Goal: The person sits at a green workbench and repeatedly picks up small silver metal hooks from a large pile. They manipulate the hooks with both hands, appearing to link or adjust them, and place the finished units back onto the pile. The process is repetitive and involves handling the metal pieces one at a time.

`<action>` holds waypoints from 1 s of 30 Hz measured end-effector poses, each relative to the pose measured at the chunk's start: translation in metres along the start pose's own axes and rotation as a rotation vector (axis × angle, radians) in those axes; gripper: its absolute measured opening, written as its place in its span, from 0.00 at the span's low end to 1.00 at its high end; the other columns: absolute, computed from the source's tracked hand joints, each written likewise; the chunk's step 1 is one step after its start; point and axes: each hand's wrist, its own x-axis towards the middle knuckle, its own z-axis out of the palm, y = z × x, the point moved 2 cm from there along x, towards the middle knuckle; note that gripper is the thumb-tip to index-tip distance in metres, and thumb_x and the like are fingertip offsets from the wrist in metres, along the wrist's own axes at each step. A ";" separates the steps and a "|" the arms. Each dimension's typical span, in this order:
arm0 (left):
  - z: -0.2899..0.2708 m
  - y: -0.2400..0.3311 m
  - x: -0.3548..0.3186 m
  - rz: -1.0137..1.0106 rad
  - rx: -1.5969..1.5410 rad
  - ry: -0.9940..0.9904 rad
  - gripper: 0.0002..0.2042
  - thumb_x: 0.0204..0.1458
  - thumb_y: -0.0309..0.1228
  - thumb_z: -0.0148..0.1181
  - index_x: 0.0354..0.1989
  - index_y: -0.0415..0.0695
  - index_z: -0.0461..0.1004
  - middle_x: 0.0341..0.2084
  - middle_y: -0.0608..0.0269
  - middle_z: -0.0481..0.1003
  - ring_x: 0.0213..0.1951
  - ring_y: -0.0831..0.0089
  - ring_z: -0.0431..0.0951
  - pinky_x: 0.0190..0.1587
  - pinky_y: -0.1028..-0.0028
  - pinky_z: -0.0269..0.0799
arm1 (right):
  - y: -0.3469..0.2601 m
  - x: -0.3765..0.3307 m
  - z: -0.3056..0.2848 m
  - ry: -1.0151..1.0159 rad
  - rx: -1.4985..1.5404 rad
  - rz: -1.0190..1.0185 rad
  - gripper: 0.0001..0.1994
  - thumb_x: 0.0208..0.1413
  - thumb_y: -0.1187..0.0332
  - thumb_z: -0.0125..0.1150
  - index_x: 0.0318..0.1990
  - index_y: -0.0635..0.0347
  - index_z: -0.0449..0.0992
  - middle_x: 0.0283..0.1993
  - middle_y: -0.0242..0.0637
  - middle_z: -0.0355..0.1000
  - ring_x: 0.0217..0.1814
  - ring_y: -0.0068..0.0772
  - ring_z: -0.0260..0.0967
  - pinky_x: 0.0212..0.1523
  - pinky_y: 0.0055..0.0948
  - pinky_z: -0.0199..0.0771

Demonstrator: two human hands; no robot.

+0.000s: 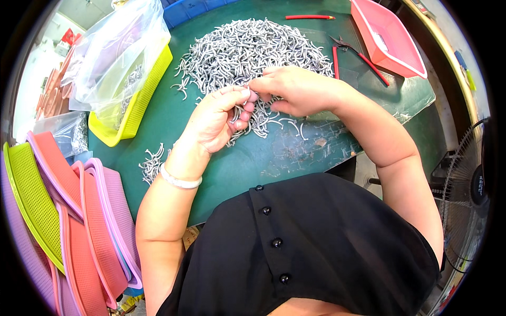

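Both forearms come up from below and bend inward — the left hand point(219, 118) half-curled, palm turned toward the right hand point(292, 89), whose fingers fold down. Their fingertips meet, seemingly pinching — the grip itself is hidden.

There is one view, taken from a camera on the person's head and aimed steeply down over the chest at the green counter point(253, 158). It sits close: the black shirt point(305, 247) fills the lower middle, and both forearms rise from the lower edge toward the centre. The wide lens bends straight lines near the rim, so the counter's edge curves and dark corners ring the picture. The far side of the counter lies at the top, the stacked trays point(79, 221) at the person's left, and a fan point(469, 184) at the right.
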 end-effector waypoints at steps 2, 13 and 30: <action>0.000 0.000 0.000 0.001 0.001 0.002 0.05 0.49 0.29 0.54 0.29 0.40 0.72 0.20 0.67 0.70 0.21 0.83 0.67 0.19 0.85 0.61 | -0.003 0.001 0.000 0.015 -0.049 -0.025 0.18 0.37 0.78 0.56 0.42 0.62 0.66 0.28 0.36 0.67 0.34 0.40 0.64 0.36 0.36 0.66; 0.000 -0.001 0.000 0.001 0.005 -0.002 0.05 0.50 0.29 0.54 0.30 0.40 0.71 0.19 0.68 0.68 0.20 0.83 0.66 0.19 0.85 0.61 | 0.002 0.002 0.006 0.127 -0.144 -0.061 0.23 0.40 0.78 0.50 0.49 0.64 0.62 0.30 0.46 0.69 0.35 0.47 0.67 0.35 0.39 0.66; 0.002 0.001 -0.003 0.017 0.138 0.065 0.03 0.47 0.28 0.53 0.30 0.42 0.69 0.22 0.65 0.71 0.22 0.79 0.70 0.22 0.83 0.65 | 0.000 -0.001 -0.008 0.301 -0.025 -0.099 0.27 0.43 0.80 0.51 0.55 0.58 0.59 0.25 0.35 0.64 0.30 0.37 0.64 0.33 0.33 0.66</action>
